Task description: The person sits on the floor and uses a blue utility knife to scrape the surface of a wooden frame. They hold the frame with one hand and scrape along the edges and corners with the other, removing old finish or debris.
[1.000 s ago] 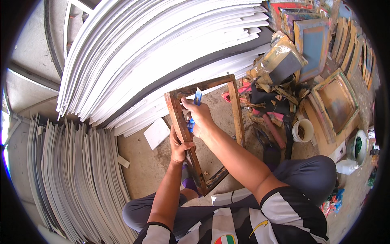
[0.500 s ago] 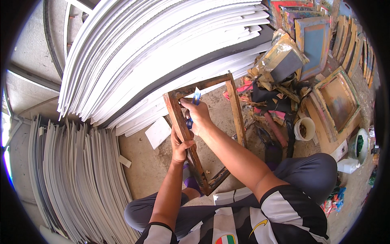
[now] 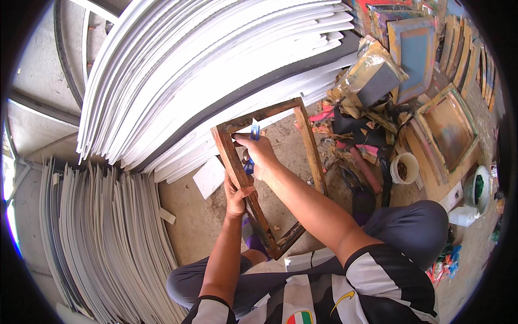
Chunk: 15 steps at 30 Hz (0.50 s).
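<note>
A worn brown wooden frame, bare of any mesh, is held tilted above the floor between my legs. My left hand wraps around its left bar below the middle, thumb across the wood. Higher up, my right hand is closed on a blue utility knife. The knife's pale tip points up past my fingers, and part of its blue body shows under my palm. My right thumb lies against the inner side of the left bar, near the upper left corner. My fingers hide the knife's middle.
Tall stacks of white sheets and grey sheets stand ahead and left. On the right are scraps, a white bucket, painted screen frames and a white bottle. A white offcut lies beyond the frame.
The frame's upper end has shifted slightly left. My right hand and the knife have moved a little left with it; my left hand keeps its hold.
</note>
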Motion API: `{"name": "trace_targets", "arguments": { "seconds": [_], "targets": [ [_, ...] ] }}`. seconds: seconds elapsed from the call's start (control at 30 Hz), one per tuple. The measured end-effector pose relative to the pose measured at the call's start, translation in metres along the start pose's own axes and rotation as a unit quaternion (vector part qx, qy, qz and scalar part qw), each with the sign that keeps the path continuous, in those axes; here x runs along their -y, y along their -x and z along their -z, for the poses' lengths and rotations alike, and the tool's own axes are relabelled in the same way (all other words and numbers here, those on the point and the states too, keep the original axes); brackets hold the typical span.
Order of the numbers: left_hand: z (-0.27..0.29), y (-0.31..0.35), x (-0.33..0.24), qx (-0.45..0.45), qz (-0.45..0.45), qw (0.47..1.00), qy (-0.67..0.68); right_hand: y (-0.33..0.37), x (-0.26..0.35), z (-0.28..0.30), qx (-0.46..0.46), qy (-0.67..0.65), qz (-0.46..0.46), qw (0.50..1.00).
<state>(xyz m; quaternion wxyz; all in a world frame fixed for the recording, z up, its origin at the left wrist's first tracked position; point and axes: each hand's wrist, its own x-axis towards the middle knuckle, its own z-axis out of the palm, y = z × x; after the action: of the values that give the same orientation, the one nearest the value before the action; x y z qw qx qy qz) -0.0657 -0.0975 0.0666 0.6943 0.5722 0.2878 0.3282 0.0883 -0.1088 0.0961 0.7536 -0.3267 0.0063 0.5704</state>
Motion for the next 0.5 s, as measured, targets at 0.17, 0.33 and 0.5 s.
{"name": "trace_targets", "arguments": {
  "seconds": [0.17, 0.33, 0.5],
  "targets": [
    [-0.006, 0.000, -0.005, 0.003, 0.006, 1.000, 0.002, 0.001, 0.002, 0.000, -0.008, -0.008, 0.009, 1.000],
    [-0.004, 0.000, -0.003, 0.004, 0.012, 1.000, 0.006, -0.001, 0.005, -0.004, -0.026, -0.009, -0.005, 1.000],
    [-0.008, 0.000, -0.006, 0.006, 0.022, 1.000, -0.003, 0.002, 0.012, -0.005, -0.043, -0.029, -0.004, 0.999]
  ]
}}
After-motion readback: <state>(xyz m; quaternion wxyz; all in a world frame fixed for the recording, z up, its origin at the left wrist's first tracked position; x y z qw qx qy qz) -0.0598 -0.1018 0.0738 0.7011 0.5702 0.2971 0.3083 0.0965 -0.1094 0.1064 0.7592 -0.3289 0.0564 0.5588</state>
